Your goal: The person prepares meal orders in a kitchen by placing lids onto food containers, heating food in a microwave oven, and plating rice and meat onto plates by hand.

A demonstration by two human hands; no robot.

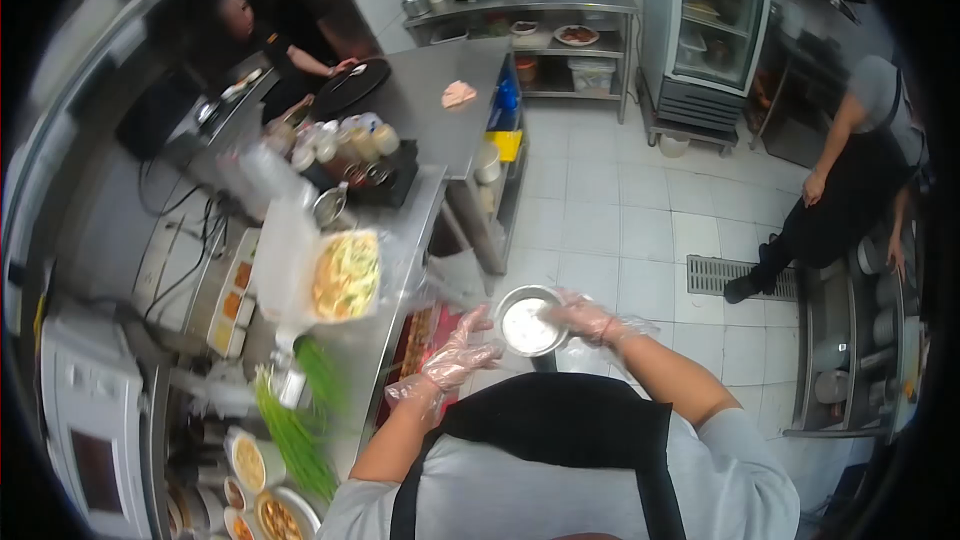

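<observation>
A small metal saucepan [503,332] with a dark handle is in front of my body, white stuff inside it. Whether that is powder or liquid I cannot tell. My right hand [588,320], in a clear plastic glove, grips the pan's right rim, its fingertips reaching over the inside. On the pan's other side, my left hand [458,352], gloved too, has its fingers spread and holds nothing. To the left on the steel counter, an open white takeaway box [285,265] contains yellowish food with green bits [350,275].
Green onions [300,425] lie on the counter at my left, near bowls of ingredients [250,465]. Sauce bottles [350,145] stand farther along. One co-worker [850,180] is at the right shelves, another [290,55] at the back left. A floor drain [705,275] lies right of me.
</observation>
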